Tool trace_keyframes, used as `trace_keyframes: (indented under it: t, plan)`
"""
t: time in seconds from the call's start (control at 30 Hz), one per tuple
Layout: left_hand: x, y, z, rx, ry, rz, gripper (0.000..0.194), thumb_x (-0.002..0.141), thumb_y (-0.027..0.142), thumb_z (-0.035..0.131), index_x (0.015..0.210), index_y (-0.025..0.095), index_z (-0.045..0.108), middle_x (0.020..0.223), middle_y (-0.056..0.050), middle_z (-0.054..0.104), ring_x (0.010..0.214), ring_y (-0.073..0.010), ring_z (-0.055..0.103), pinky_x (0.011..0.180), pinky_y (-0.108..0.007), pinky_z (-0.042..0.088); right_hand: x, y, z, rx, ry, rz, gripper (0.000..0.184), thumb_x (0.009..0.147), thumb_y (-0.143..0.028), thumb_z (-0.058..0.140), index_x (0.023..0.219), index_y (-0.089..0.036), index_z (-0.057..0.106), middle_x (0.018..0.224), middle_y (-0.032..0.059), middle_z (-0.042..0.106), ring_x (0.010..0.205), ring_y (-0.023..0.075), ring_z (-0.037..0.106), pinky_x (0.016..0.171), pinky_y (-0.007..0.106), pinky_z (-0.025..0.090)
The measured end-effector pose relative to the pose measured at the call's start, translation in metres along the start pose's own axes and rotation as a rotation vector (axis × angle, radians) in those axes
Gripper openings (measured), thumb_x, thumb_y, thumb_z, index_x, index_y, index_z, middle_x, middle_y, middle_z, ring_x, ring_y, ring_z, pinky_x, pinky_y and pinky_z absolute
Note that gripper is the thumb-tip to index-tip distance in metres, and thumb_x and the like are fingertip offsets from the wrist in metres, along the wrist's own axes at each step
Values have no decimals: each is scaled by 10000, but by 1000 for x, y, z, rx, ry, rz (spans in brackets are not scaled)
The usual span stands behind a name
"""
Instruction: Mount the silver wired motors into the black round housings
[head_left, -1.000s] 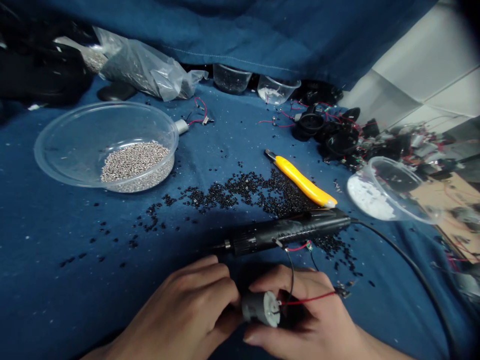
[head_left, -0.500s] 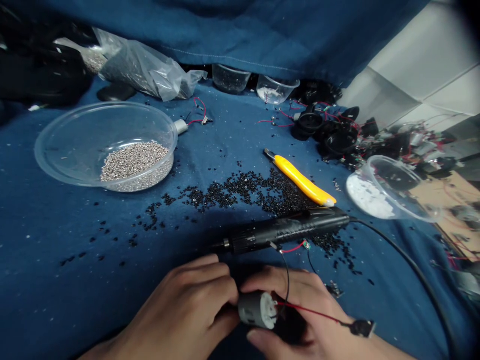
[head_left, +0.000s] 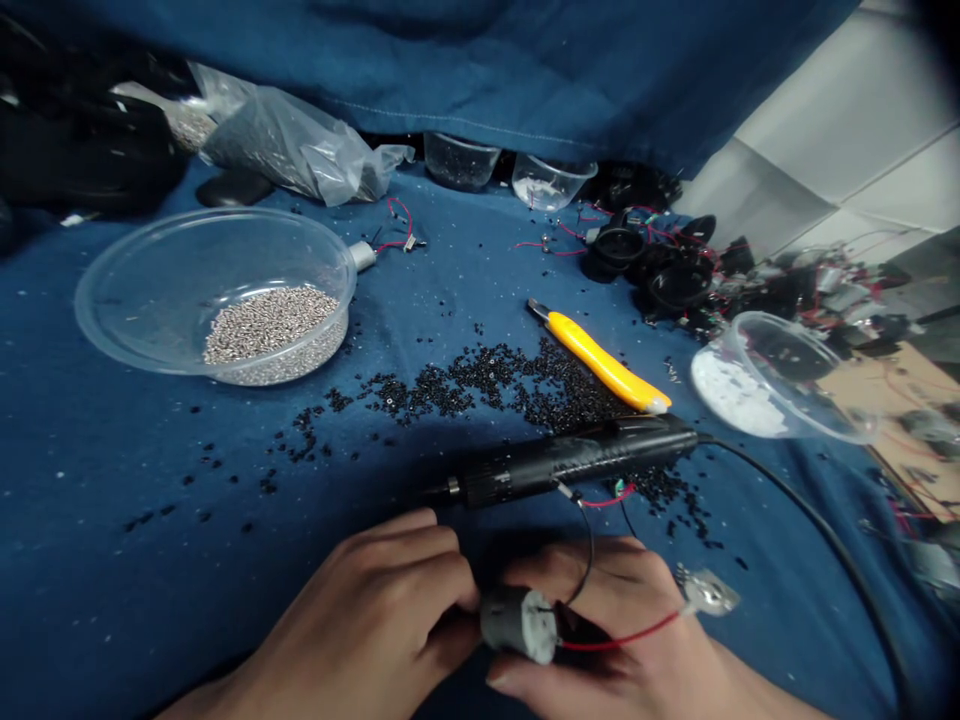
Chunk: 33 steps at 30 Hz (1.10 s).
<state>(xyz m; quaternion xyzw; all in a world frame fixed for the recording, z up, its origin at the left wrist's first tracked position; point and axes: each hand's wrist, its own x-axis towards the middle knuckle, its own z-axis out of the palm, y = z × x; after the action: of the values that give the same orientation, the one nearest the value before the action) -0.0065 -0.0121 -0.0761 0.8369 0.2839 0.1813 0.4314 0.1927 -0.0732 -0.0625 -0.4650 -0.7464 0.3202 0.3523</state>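
A: Left hand (head_left: 367, 610)?
B: Narrow, fingers curled round the silver can of the motor (head_left: 519, 625), in firm contact.

A: Right hand (head_left: 600, 625)?
B: Narrow too, closed on the motor's white end, thumb underneath, fingers over the top.

A: Motor's place?
B: Low in the view, between both hands, white end toward the right, barely shifted over the last moments.

A: Latest change?
B: An upward swing of the red wire (head_left: 622, 635) from the motor. Half a second back: far end low, out past the right wrist. Now: far end above the back of the right hand, with the metal tab (head_left: 707, 590) there flipped from a dark face to a bright one.

A: Other wire?
B: Black wire (head_left: 586, 545), looped up from the motor to just under the soldering iron (head_left: 570, 462).

A: Any grip on the iron?
B: None. Barrel lying just above the fingers, cord (head_left: 810, 520) trailing off right.

A: Round about?
B: Black pellets (head_left: 510, 385) strewn over blue cloth (head_left: 112, 600), yellow knife (head_left: 600, 360) beyond the iron, silver-pellet bowl (head_left: 78, 300) off left, powder bowl (head_left: 780, 320) off right.
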Motion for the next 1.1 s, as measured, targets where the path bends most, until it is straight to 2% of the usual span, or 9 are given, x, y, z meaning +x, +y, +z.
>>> trace_keyframes:
  t: [0.2,0.4,0.57,0.7,0.83,0.93,1.1]
  plan:
    - [-2,-2,1,5,14,6,311,694,-43,789,689,211,610,707,79,636,685,-118,592,609,-195,426,0,3,4,22,32,-32,269,938,-424,696,902,-168,622,687,-50,618,553,50,530,538,161,393]
    - [-2,-1,-1,32,-65,-34,240,779,-39,698,734,192,650,759,42,669,742,-139,604,641,-208,443,-4,2,4,-30,32,-32,293,912,-446,725,854,-186,604,681,-52,623,563,67,570,557,184,411]
    - [-4,-2,-2,30,-72,-21,241,756,-28,733,747,201,656,776,56,685,743,-135,610,654,-211,447,-1,-4,1,-141,79,-15,359,961,-494,633,783,-185,592,619,-38,603,515,92,567,529,217,437]
    - [-5,-1,-1,36,-98,-50,251,764,-44,711,771,205,681,798,50,699,777,-138,626,693,-212,460,3,-2,3,-78,104,-78,347,952,-477,658,780,-187,579,597,-64,590,477,60,520,478,193,387]
    - [-2,-1,-1,34,-85,-45,212,802,19,662,761,226,686,759,31,685,755,-161,610,669,-228,462,6,1,5,-31,142,-66,341,927,-478,696,783,-192,580,589,-72,576,482,48,523,481,175,381]
    - [0,-2,1,48,-62,-42,179,829,101,637,740,248,686,687,18,650,721,-185,583,637,-247,450,5,1,5,-17,122,-71,340,923,-467,706,783,-191,566,583,-78,565,466,41,500,472,172,370]
    - [1,-3,3,56,-48,-38,162,817,141,650,709,260,673,657,9,631,710,-199,573,617,-257,442,2,1,5,-57,63,-45,385,967,-510,624,770,-184,562,630,-55,593,532,64,553,538,187,408]
